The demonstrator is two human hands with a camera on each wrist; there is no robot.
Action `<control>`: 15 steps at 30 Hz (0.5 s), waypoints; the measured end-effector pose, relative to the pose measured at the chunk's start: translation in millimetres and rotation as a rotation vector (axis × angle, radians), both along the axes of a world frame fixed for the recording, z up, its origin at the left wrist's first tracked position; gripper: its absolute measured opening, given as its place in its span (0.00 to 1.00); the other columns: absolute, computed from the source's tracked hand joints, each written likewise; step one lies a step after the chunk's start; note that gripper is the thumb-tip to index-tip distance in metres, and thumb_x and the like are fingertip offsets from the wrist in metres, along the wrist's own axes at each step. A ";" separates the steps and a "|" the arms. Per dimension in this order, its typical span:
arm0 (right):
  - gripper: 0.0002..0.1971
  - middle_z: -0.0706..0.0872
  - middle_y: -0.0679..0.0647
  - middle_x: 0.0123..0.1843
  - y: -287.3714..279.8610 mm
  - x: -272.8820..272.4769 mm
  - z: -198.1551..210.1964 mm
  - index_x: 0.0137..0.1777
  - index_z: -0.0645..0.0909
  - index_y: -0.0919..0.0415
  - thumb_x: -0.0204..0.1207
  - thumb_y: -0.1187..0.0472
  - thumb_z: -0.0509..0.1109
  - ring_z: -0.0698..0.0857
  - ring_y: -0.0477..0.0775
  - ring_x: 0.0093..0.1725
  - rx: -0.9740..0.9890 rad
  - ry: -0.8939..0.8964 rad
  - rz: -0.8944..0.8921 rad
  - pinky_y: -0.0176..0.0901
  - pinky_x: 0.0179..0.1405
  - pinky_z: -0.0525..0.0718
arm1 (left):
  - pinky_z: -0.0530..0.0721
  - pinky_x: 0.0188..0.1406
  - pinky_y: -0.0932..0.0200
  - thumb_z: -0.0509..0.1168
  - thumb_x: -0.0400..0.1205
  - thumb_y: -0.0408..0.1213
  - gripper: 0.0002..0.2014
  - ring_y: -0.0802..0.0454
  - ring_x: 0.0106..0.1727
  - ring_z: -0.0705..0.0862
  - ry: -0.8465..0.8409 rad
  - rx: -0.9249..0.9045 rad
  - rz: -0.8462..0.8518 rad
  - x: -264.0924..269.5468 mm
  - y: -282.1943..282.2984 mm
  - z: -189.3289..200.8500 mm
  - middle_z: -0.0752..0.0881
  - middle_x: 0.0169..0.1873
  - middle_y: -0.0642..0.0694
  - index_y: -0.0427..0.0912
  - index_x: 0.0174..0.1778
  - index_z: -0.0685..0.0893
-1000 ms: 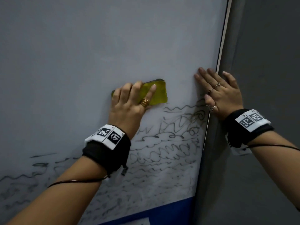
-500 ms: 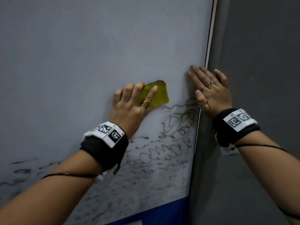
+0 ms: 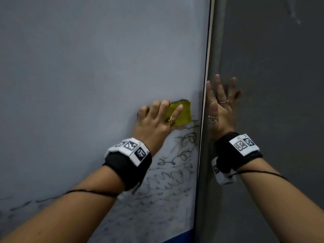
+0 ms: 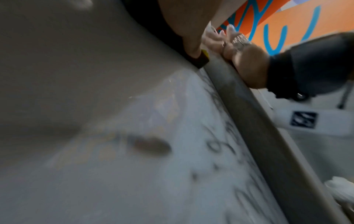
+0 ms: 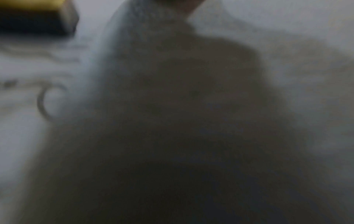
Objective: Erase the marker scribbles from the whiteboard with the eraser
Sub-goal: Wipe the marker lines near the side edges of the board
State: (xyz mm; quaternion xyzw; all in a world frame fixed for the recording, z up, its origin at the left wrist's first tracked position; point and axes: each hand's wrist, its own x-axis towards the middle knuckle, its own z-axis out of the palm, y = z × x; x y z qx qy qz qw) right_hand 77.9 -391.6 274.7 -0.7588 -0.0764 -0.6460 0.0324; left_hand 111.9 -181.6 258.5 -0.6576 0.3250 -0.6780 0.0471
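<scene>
The whiteboard stands upright and is wiped bare across its upper part. Black marker scribbles cover its lower right and run faintly along the lower left. My left hand holds the yellow eraser against the board just above the scribbles, close to the right edge. The index finger lies across the eraser's back. In the left wrist view the thumb sits at the eraser's dark edge. My right hand lies flat, fingers straight, on the grey frame beside the board. The right wrist view is blurred.
A grey wall runs to the right of the board's frame. A blue strip borders the board's bottom edge. An orange surface with blue lines shows behind the board in the left wrist view.
My left hand has slid the eraser to the right, nearer the board's edge. My right hand has shifted off the board's face onto the grey frame beside it.
</scene>
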 end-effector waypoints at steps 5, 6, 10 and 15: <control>0.30 0.54 0.66 0.83 1.3 3.4 4.3 0.82 0.52 0.64 0.81 0.54 0.48 0.46 0.65 0.81 0.154 0.018 -0.034 0.50 0.77 0.30 | 0.67 0.50 0.47 0.66 0.77 0.41 0.21 0.40 0.59 0.72 -0.060 0.280 -0.056 5.4 -10.7 -35.2 0.70 0.61 0.39 0.48 0.68 0.81; 0.31 0.54 0.66 0.83 1.6 3.4 4.9 0.82 0.52 0.65 0.80 0.56 0.51 0.47 0.64 0.81 0.161 0.019 -0.035 0.48 0.77 0.30 | 0.67 0.51 0.47 0.69 0.75 0.43 0.23 0.40 0.58 0.71 -0.079 0.282 -0.046 6.9 -11.7 -25.7 0.70 0.61 0.39 0.48 0.68 0.81; 0.29 0.54 0.64 0.83 -1.0 1.2 2.5 0.82 0.52 0.63 0.81 0.57 0.51 0.47 0.58 0.82 0.189 0.008 0.053 0.47 0.79 0.35 | 0.66 0.48 0.47 0.68 0.76 0.51 0.24 0.41 0.56 0.71 -0.075 0.036 0.000 8.9 -25.9 18.5 0.72 0.60 0.40 0.48 0.68 0.81; 0.27 0.59 0.63 0.82 -7.8 0.1 -1.0 0.81 0.57 0.63 0.83 0.57 0.50 0.50 0.52 0.82 0.156 -0.028 0.076 0.53 0.80 0.44 | 0.66 0.49 0.47 0.76 0.69 0.49 0.30 0.39 0.58 0.71 0.019 0.124 -0.021 7.3 -43.6 -18.6 0.71 0.61 0.38 0.47 0.67 0.82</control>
